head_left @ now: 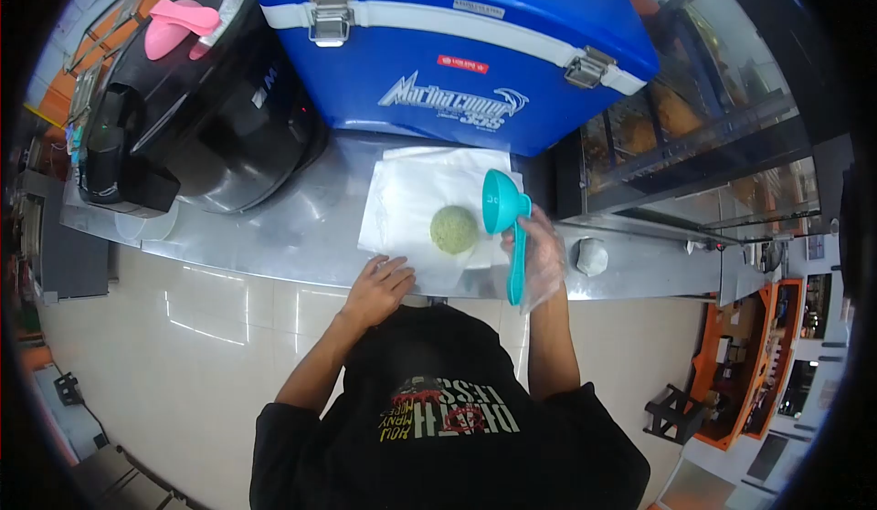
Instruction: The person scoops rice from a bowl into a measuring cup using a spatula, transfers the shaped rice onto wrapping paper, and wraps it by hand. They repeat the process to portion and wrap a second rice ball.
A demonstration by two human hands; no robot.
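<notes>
A round, speckled green ball (pixel 454 230) sits on white paper sheets (pixel 402 190) on the metal counter. Just right of the ball, my right hand (pixel 543 254), in a clear plastic glove, grips a teal scoop (pixel 505 201) by its handle. The scoop's round bowl points away from me, and its handle hangs toward my body. My bare left hand (pixel 379 291) lies at the near left edge of the paper, fingers stretched out and holding nothing I can see. What the ball is made of cannot be told.
Behind the paper stands a large blue cooler (pixel 457 53). A black pot-like cooker (pixel 219 117) with a pink paddle (pixel 187 17) on top is at left. A glass display case (pixel 676 108) stands right, near a small white bundle (pixel 592 257) on the metal counter (pixel 301 236).
</notes>
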